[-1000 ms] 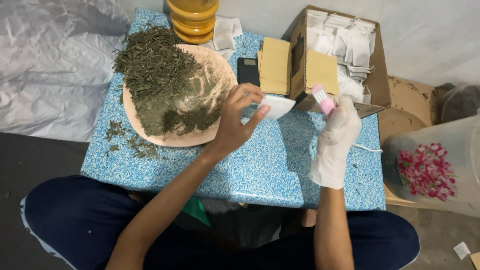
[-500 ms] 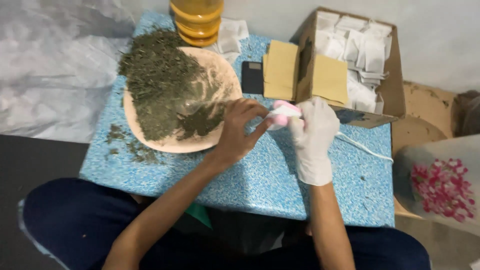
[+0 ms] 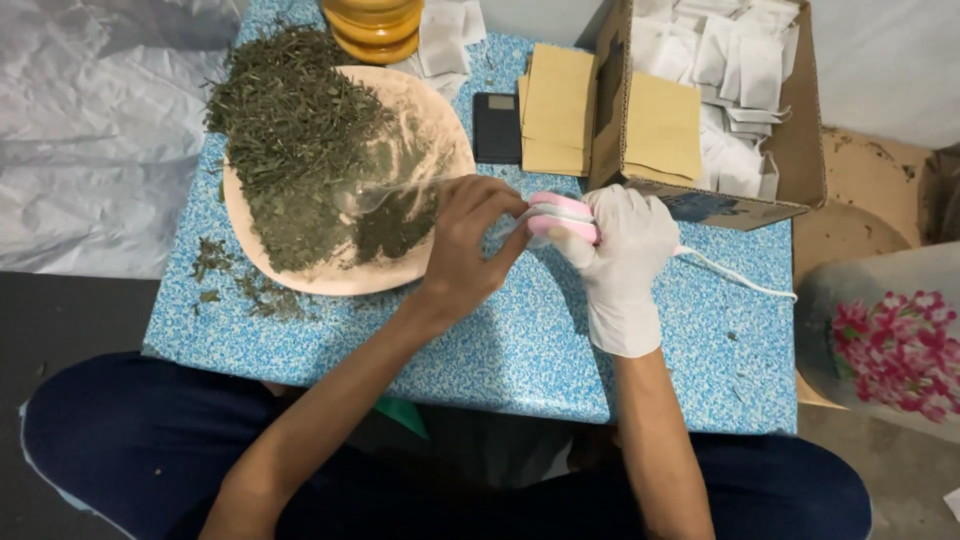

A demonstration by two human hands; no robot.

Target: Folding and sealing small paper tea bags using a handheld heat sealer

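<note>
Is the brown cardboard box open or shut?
Open: the brown cardboard box has its flaps spread, showing white sachets inside.

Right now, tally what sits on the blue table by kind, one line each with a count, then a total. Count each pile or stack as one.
Plate of dried leaves: 1
Clear spoon: 1
Dark flat device: 1
Stack of brown envelopes: 1
Cardboard box of white sachets: 1
Yellow container: 1
Pink sealer, in the gloved right hand beside the left hand: 1
Total: 7

Low blue speckled table (image 3: 520, 350) sits on a dark grey floor (image 3: 70, 310), crumpled silvery plastic sheeting (image 3: 100, 130) off to one side, plain pale wall (image 3: 880, 60) behind. Lighting's pretty dim.
</note>
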